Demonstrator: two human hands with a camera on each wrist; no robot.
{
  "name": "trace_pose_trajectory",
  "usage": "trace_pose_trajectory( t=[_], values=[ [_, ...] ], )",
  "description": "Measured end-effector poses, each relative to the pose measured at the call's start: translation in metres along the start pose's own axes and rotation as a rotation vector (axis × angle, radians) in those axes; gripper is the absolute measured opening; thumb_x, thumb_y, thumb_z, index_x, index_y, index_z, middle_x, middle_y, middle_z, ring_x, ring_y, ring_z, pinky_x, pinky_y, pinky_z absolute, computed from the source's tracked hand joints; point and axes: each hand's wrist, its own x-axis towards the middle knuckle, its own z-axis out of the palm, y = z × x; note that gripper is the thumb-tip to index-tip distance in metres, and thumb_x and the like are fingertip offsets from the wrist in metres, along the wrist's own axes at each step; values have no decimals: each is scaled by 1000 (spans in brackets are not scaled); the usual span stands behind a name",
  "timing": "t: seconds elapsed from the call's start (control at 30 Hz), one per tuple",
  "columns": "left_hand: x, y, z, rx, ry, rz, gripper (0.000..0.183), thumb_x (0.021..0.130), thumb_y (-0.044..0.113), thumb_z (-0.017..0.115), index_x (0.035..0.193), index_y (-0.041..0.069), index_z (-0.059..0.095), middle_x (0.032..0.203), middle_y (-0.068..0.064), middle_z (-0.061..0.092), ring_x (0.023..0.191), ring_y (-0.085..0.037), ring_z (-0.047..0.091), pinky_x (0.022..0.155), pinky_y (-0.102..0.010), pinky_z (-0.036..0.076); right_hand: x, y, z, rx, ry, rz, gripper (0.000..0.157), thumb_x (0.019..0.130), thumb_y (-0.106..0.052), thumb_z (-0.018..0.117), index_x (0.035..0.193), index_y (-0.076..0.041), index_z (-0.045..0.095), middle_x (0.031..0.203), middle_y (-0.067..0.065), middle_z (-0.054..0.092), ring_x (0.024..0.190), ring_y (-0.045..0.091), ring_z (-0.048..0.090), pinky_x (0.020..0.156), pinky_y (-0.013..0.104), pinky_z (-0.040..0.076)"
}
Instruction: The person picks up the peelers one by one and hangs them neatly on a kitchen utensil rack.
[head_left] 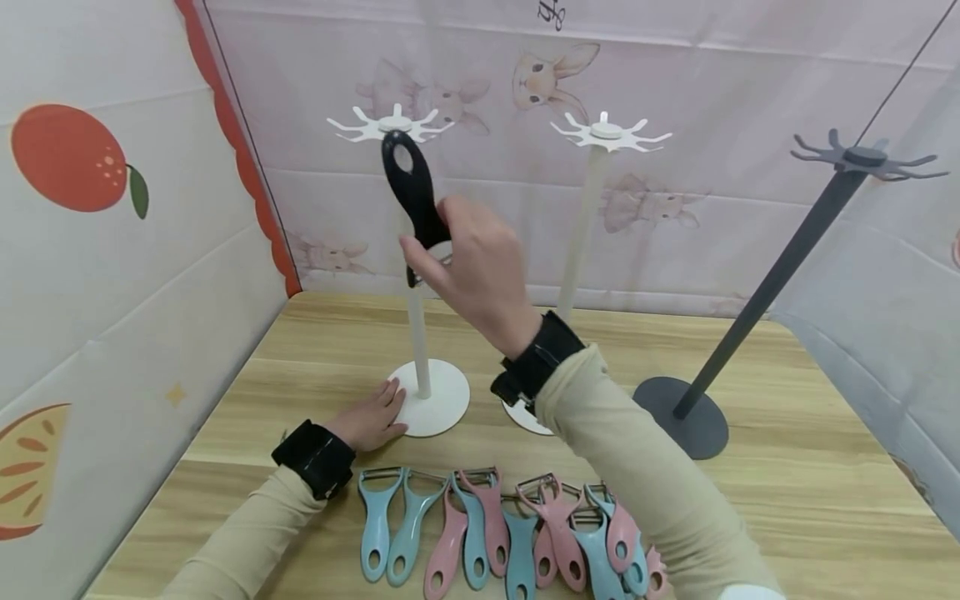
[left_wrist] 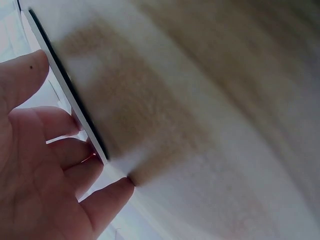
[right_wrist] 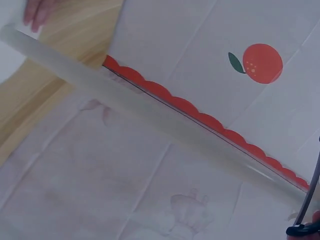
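My right hand (head_left: 483, 271) pinches a black peeler (head_left: 412, 187) by its blade end, with the holed handle pointing up. The handle's top overlaps the hooked crown (head_left: 395, 125) of the left white stand; whether they touch I cannot tell. On that stand's round base (head_left: 442, 408) rests my left hand (head_left: 371, 419), fingers extended over the edge. The left wrist view shows the left fingers (left_wrist: 107, 200) along the base rim (left_wrist: 70, 90). In the right wrist view the white pole (right_wrist: 150, 120) runs diagonally, and only part of the peeler (right_wrist: 302, 230) shows at the lower right.
Several blue and pink peelers (head_left: 487, 533) lie in an overlapping row at the table's front. A second white stand (head_left: 581, 225) is behind my right arm, which hides part of its base. A dark grey stand (head_left: 765, 304) stands to the right. Printed cloth (head_left: 480, 50) walls the back and sides.
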Motion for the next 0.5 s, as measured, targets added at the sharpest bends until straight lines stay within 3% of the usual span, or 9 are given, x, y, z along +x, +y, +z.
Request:
trace_pose_trajectory(
  t=[0.2,0.4,0.5],
  values=[
    [0,3,-1,-12,2,4,57,96,23,46,135,-15,28,143,-33,15,133,-43,13,105,-49,20,12,-9,7,-91,-53,49,27,84,-31,61,80,-4,58,73,3,61,64,17,55,53,27,42],
    [2,0,2,-23,4,-4,59,96,24,47,136,-14,27,144,-32,14,133,-42,13,105,-50,21,6,-7,10,-96,-111,87,34,83,-36,64,83,-3,57,73,5,59,67,18,55,56,29,44],
    [3,-3,3,-6,2,-18,60,96,27,46,137,-12,26,145,-31,13,134,-41,12,105,-49,21,3,-6,10,-96,-126,86,40,83,-38,64,93,0,60,83,8,62,76,20,58,64,29,48]
  ],
)
